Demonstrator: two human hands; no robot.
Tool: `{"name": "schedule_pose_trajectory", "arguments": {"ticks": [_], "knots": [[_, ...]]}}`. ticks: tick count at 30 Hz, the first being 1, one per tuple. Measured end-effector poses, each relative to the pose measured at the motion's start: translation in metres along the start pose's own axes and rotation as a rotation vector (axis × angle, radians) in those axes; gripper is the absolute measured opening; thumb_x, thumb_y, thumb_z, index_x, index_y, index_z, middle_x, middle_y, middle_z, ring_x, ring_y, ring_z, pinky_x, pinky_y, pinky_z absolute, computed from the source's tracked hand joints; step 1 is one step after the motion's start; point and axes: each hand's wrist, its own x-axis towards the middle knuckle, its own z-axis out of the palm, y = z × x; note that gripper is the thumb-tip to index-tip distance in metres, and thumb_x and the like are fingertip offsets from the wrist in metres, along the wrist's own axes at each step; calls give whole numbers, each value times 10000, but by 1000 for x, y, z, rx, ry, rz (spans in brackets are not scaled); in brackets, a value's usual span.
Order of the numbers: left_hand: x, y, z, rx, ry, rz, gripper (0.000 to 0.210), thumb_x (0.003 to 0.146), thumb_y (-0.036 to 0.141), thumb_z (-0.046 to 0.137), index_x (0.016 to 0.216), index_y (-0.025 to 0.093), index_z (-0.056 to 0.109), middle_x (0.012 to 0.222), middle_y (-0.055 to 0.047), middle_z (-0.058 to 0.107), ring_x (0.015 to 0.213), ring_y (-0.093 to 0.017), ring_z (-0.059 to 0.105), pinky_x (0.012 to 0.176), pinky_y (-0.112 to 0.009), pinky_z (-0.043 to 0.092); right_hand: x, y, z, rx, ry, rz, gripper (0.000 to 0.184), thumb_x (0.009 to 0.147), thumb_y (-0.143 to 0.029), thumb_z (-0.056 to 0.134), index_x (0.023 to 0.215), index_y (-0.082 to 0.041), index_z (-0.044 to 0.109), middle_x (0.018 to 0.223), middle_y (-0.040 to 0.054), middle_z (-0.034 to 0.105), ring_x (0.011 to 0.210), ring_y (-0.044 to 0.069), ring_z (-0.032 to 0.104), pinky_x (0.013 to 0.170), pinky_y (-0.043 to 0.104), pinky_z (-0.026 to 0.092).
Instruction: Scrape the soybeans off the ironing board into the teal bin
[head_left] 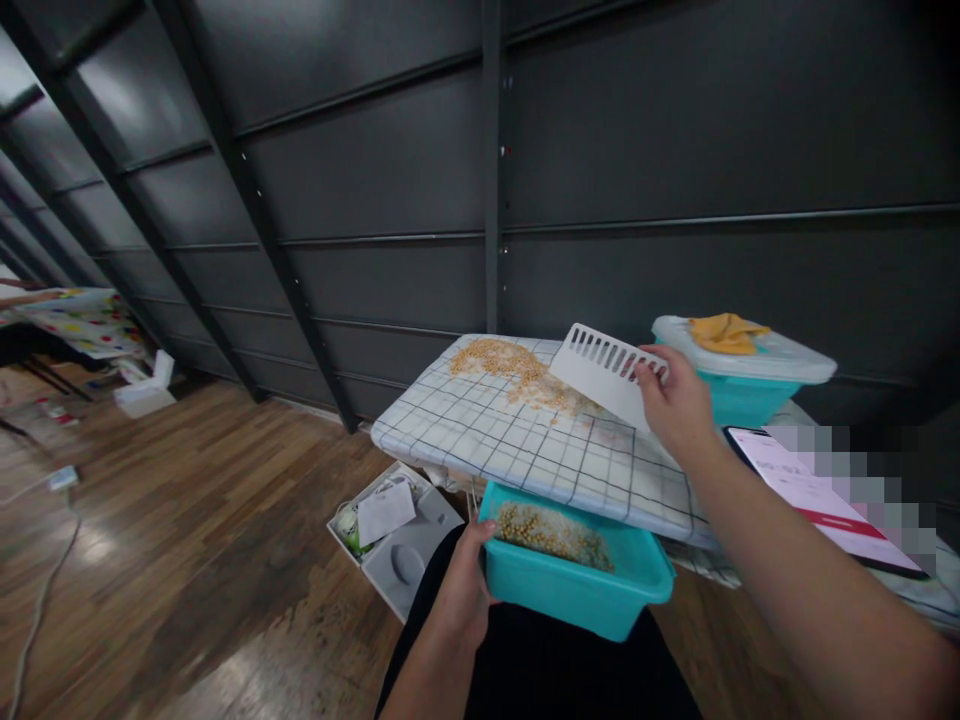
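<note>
Holding a white slotted plastic scraper (600,385) right of centre, the right hand (679,402) has fingers clamped on its slotted edge; the left hand's (465,580) clamp a turquoise rectangular plastic tub (566,590), lower centre. Sweeping seems in hand; next, the scraper should land behind small yellow grains (491,358) on the black-checked white desk (472,425).

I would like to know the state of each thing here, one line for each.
White slotted plate: tilted, in the right hand
Open bin: partly filled, gripped by the left hand
Grains on the table: loose, scattered
Back bin: lid on
Yellow cloth: crumpled
Tablet or phone: screen lit
Floor box: open
</note>
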Motion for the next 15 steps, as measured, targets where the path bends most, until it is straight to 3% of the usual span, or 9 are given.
{"name": "schedule_pose_trajectory", "arguments": {"ticks": [7, 15], "knots": [[-2, -1, 5, -6, 21, 4, 609, 771, 495, 610, 1292, 182, 589, 1205, -110, 707, 1143, -340, 634, 836, -422, 545, 0, 8, 6, -8, -58, -55, 365, 907, -438, 461, 1166, -232, 615, 1036, 101, 705, 803, 262, 652, 730, 413, 514], [-2, 0, 6, -9, 18, 2, 683, 738, 506, 633, 1339, 192, 565, 1217, -107, 703, 1128, -351, 638, 796, -423, 554, 5, 15, 7, 85, -144, -41, 331, 884, -416, 494, 1133, -233, 614, 952, 83, 704, 798, 257, 659, 736, 420, 530]]}}
